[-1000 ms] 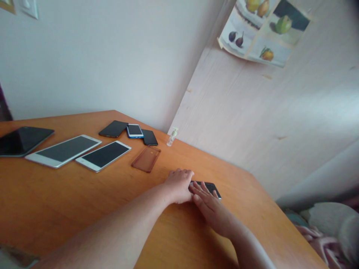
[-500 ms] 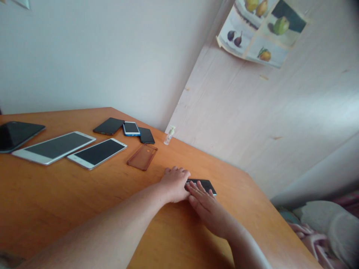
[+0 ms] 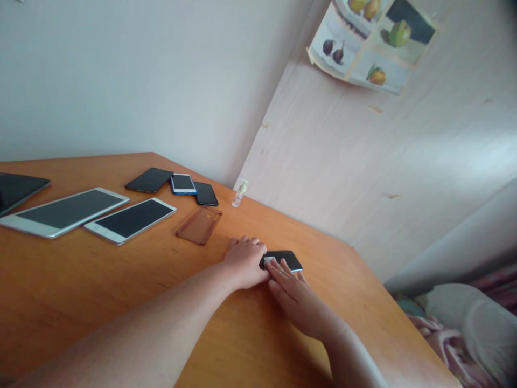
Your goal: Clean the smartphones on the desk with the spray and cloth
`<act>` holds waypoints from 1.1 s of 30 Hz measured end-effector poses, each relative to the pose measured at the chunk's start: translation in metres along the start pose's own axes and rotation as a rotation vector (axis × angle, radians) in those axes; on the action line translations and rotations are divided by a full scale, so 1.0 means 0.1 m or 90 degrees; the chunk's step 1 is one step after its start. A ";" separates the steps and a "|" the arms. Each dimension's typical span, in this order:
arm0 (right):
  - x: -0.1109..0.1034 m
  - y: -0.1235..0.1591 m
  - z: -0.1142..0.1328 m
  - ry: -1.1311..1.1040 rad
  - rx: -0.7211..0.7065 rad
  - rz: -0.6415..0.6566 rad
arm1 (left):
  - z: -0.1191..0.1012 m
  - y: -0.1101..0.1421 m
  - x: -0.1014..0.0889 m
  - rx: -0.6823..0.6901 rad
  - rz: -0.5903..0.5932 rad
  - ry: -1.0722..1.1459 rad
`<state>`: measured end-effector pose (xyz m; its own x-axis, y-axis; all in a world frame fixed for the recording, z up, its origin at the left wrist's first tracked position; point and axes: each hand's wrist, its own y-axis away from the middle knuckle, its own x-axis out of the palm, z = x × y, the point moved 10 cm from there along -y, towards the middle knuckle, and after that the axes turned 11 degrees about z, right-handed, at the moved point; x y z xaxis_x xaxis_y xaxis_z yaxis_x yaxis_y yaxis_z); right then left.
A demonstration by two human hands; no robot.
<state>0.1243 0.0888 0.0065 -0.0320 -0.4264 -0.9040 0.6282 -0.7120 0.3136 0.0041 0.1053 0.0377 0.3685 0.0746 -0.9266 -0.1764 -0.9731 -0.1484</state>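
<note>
A dark smartphone (image 3: 291,260) lies on the wooden table with its back facing up, a small whitish label (image 3: 268,260) near its left end. My left hand (image 3: 244,262) is closed around that left end, holding the phone down on the table. The fingers of my right hand (image 3: 291,295) are stretched out and rest flat over the near side of the phone, their tips by the label. A brownish see-through phone case (image 3: 199,226) lies beyond my left hand, apart from it.
Two white devices, a large one (image 3: 70,212) and a smaller phone (image 3: 131,220), lie to the left. A black tablet (image 3: 20,188) is at the far left. Toward the back are a black device (image 3: 149,180), a blue-edged phone (image 3: 183,184), a dark phone (image 3: 207,194) and a pump bottle (image 3: 239,194).
The whole view has shifted slightly, so the table things appear further left. More of the label shows beside my right fingertips. My left hand keeps its hold on the smartphone.
</note>
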 end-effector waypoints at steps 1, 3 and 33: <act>-0.01 0.00 -0.01 0.000 0.004 0.000 | 0.01 0.00 0.00 -0.004 0.003 0.001; -0.07 -0.01 -0.24 0.007 0.076 -0.022 | 0.01 0.00 0.01 -0.008 0.012 0.004; -0.09 0.05 -0.05 0.122 0.027 -0.035 | 0.03 -0.03 0.04 0.007 -0.004 -0.004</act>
<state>0.1316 0.0924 0.0148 0.0854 -0.2759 -0.9574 0.5967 -0.7554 0.2709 0.0033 0.1089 0.0332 0.3636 0.0821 -0.9279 -0.1845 -0.9700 -0.1581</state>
